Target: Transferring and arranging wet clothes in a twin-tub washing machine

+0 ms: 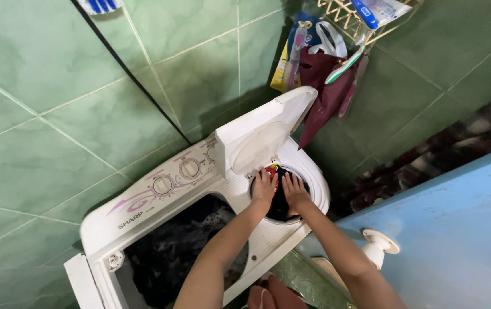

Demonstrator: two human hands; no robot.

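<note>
Green-tiled walls are seen on all sides; a blue door (457, 229) with a white knob (380, 245) stands at the right. A wire rack (348, 20) with toothbrushes and a dark red bag (325, 94) is hung in the corner above.

A white twin-tub washing machine (200, 217) is set against the wall, dials (175, 176) along its back panel. The small spinner lid (260, 134) is raised and leant back toward the wall. The larger wash tub (168, 257) is uncovered; dark wet laundry is seen lying inside it.

Dark clothes (280, 200), with a red patch at the top, are packed in the round spinner tub (314, 189) at the machine's right end. The left hand (264, 187) and right hand (295, 191) are laid flat on the bundle, fingers spread, palms down, side by side. Nothing is clasped; the load is being pressed on, not gripped.

Progress, as judged: part of the wash is already in the spinner and being tamped down; more is left in the wash tub, and the spinner lid is not yet shut.

The bundle has no clear long axis; it is bunched to the tub's round shape, stacked downward along the tub's upright axis, red patch toward the hinge side.
</note>
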